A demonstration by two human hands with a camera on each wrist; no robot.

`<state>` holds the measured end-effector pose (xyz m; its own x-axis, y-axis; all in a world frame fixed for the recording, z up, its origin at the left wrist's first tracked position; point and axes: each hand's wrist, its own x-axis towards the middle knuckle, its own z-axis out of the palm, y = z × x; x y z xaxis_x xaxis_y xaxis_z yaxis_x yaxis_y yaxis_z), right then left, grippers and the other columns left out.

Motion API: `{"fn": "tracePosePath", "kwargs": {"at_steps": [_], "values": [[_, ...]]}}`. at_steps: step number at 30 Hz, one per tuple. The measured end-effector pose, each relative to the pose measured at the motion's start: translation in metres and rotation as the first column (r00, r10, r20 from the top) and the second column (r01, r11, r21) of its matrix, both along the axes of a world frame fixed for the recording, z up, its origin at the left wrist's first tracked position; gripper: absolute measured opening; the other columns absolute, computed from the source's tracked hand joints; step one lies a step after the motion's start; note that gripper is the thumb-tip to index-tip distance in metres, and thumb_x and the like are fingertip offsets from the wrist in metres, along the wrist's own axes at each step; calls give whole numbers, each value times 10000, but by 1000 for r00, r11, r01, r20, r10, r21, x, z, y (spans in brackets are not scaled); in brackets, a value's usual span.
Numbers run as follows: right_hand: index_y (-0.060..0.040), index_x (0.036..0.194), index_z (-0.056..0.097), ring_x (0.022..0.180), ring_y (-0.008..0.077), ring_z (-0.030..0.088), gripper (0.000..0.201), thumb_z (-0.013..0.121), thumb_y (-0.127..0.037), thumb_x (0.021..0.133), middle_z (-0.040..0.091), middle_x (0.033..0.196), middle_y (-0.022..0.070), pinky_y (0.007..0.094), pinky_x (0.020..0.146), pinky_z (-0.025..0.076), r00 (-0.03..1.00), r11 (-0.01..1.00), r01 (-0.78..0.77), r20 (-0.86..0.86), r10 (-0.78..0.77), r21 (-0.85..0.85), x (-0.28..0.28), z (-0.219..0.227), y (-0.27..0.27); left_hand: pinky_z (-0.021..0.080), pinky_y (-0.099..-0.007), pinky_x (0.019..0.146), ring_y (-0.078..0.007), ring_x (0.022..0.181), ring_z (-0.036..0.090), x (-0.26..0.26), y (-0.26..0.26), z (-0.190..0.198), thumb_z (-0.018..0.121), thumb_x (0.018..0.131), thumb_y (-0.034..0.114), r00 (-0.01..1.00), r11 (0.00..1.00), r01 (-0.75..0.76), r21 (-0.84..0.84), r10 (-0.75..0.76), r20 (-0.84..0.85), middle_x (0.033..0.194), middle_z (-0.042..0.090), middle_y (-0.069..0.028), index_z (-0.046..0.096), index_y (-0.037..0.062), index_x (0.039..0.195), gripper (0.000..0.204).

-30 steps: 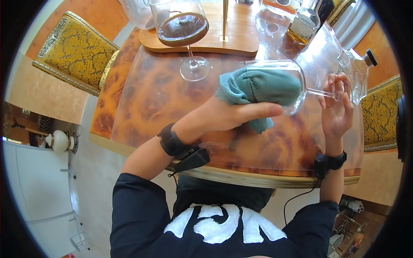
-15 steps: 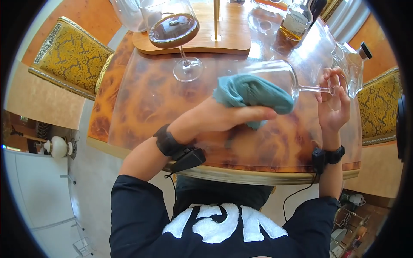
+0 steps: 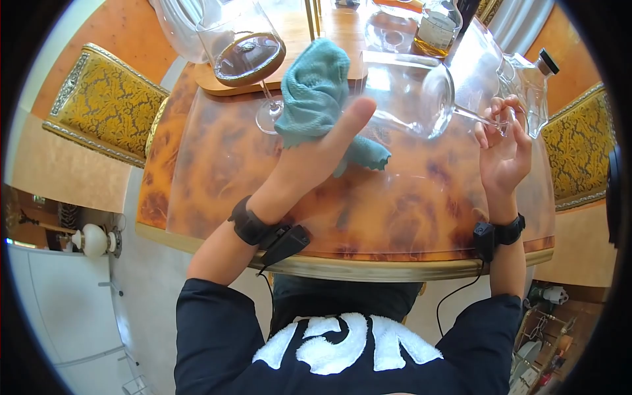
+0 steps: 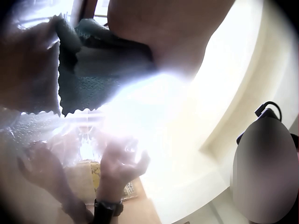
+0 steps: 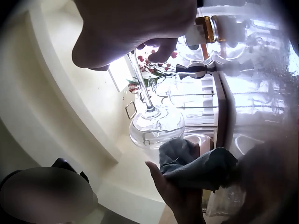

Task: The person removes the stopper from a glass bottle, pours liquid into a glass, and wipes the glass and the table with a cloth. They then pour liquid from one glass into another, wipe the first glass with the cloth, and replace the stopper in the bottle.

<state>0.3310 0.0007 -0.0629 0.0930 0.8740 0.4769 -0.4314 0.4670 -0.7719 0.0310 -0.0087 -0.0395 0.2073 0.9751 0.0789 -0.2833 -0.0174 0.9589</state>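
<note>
In the head view my left hand holds a teal cloth bunched over its fingers, the thumb standing apart from it. The fingers themselves are hidden under the cloth. Just right of the cloth lies the bowl of a clear stemmed wine glass, tipped on its side above the table with its mouth toward the left hand. My right hand grips the glass at the foot end of its stem, palm up. The right wrist view shows the cloth close to the glass bowl.
A second stemmed glass with a dark bowl-shaped part stands at the back left, near a wooden board. An amber-filled bottle stands behind. Close beside the right hand is a clear decanter with a dark stopper. The table is glossy.
My left hand has drawn the cloth out of the glass's bowl and moved left and up, with the thumb lifting. The right hand keeps its hold, the glass tilting slightly.
</note>
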Motion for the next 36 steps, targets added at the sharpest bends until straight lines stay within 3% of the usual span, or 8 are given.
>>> {"fn": "tracePosePath", "kwargs": {"at_steps": [5, 10, 13, 18, 20, 24, 28, 36], "values": [[-55, 1252, 445, 777, 97, 464, 389, 472, -279, 934, 461, 1052, 81, 244, 617, 415, 995, 992, -96, 0, 96, -78, -6, 4, -3, 581, -307, 705, -194, 883, 704, -3, 7, -18, 594, 984, 440, 946, 954, 272, 129, -289, 146, 1137, 614, -81, 346, 71, 1438, 635], [-47, 1301, 400, 932, 140, 490, 446, 492, -287, 936, 441, 1095, 106, 232, 612, 432, 971, 965, -237, 5, 239, -112, 0, 0, -2, 575, -328, 857, -223, 1090, 661, -14, 5, -18, 581, 977, 480, 911, 927, 375, 27, -374, 175, 1291, 609, -116, 415, 37, 1440, 662], [-43, 1247, 440, 828, 107, 480, 420, 460, -326, 937, 475, 1065, 107, 232, 572, 417, 962, 940, -271, -75, 261, -208, -6, -1, -2, 496, -495, 1018, -305, 1238, 564, -4, -13, -3, 561, 789, 768, 858, 870, 473, -141, -418, 297, 1487, 445, -143, 301, 74, 1525, 1044], [-32, 1284, 440, 840, 128, 479, 467, 468, -342, 935, 479, 1089, 122, 228, 569, 419, 976, 949, -209, -111, 188, -234, -16, 4, -7, 514, -490, 996, -316, 1165, 620, -12, -19, -2, 684, 867, 561, 709, 731, 667, -144, -563, 425, 1424, 503, -185, 363, 41, 1484, 869], [-28, 1297, 442, 834, 134, 476, 482, 471, -345, 934, 479, 1098, 125, 227, 568, 419, 984, 954, -160, -114, 135, -255, -14, 4, -7, 562, -424, 902, -308, 1001, 695, -11, -15, 5, 684, 923, 385, 698, 646, 714, -270, -684, 211, 1234, 638, -196, 491, -5, 1381, 632], [-25, 1297, 459, 816, 129, 471, 474, 467, -342, 944, 485, 1099, 126, 234, 565, 417, 979, 969, -191, -98, 177, -156, 4, 1, 1, 566, -291, 597, -209, 859, 725, -2, -6, 0, 658, 953, 262, 853, 777, 484, -403, -522, 19, 911, 711, -105, 633, -4, 1116, 313], [-28, 1296, 459, 782, 128, 473, 465, 459, -343, 954, 491, 1085, 123, 242, 556, 411, 989, 972, -147, -51, 140, -182, -2, 1, 0, 525, -270, 637, -101, 778, 638, 0, 1, -13, 677, 931, 240, 939, 949, 215, -230, -266, -220, 870, 695, -34, 668, 35, 1064, 244], [-45, 1282, 459, 772, 129, 477, 430, 447, -317, 949, 493, 1073, 114, 253, 563, 411, 996, 989, -84, 24, 88, -119, -5, 1, -5, 561, -288, 625, -146, 765, 676, 8, -1, -6, 685, 928, 238, 970, 946, 225, -236, -193, 148, 938, 699, -58, 649, 48, 1121, 273]]}}
